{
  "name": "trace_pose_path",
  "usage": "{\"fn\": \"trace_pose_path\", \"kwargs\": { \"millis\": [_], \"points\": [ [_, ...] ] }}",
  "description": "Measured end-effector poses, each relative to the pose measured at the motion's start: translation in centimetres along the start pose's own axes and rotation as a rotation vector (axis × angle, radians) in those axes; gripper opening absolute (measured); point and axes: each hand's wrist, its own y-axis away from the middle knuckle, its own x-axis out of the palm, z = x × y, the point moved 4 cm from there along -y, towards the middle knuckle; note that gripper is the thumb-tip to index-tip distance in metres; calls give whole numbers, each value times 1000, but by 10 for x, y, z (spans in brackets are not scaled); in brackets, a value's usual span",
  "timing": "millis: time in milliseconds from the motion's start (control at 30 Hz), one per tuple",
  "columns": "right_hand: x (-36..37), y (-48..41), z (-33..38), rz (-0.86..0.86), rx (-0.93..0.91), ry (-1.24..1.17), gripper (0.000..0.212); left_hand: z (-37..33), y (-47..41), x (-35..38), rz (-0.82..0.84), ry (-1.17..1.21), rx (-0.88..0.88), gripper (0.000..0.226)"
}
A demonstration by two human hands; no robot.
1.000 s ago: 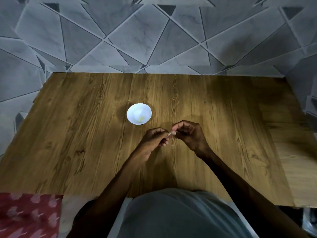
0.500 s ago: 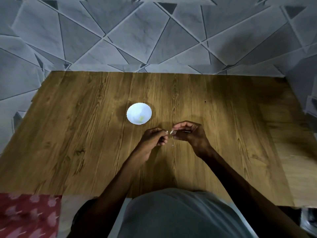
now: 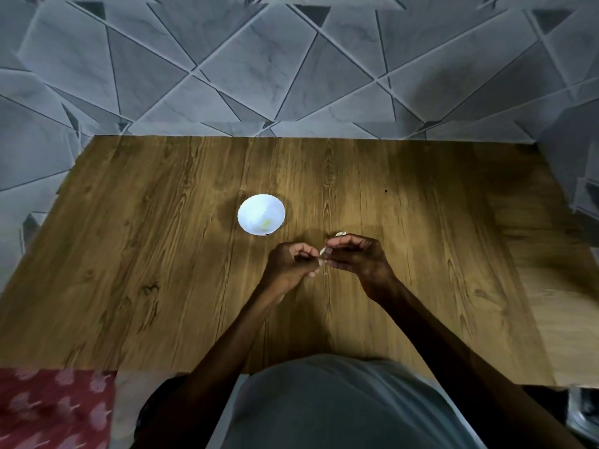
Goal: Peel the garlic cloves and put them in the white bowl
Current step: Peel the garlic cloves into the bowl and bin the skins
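A small white bowl stands on the wooden table, with a yellowish peeled clove inside it. Just below and right of the bowl my two hands meet above the table. My left hand and my right hand both pinch a small pale garlic clove between their fingertips. Most of the clove is hidden by the fingers. Another pale bit, a clove or a piece of skin, lies on the table just beyond my right hand.
A grey wall with a triangle pattern rises behind the table's far edge. Red patterned cloth lies at the lower left, next to my grey-clad lap. A dark gap runs along the table's right side.
My hands drew slightly apart half a second ago and are now close together again on the clove. The bowl has not moved.
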Motion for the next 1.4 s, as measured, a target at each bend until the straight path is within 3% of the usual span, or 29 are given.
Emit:
{"fn": "trace_pose_path", "kwargs": {
  "millis": [167,500,733,1100,1400],
  "points": [
    [-1,0,-1,4,11,-13,26,-2,1,2,11,163,-22,11],
    [0,0,1,20,184,-62,22,-13,6,-3,78,110,64,9],
    [1,-2,2,72,241,-33,23,-14,4,-6,38,29,49,11],
    [6,-3,3,106,30,424,20,-14,7,-4,-4,-159,46,7],
    [10,-1,2,93,103,264,15,-19,6,-4,-44,-168,65,6]
  ]
}}
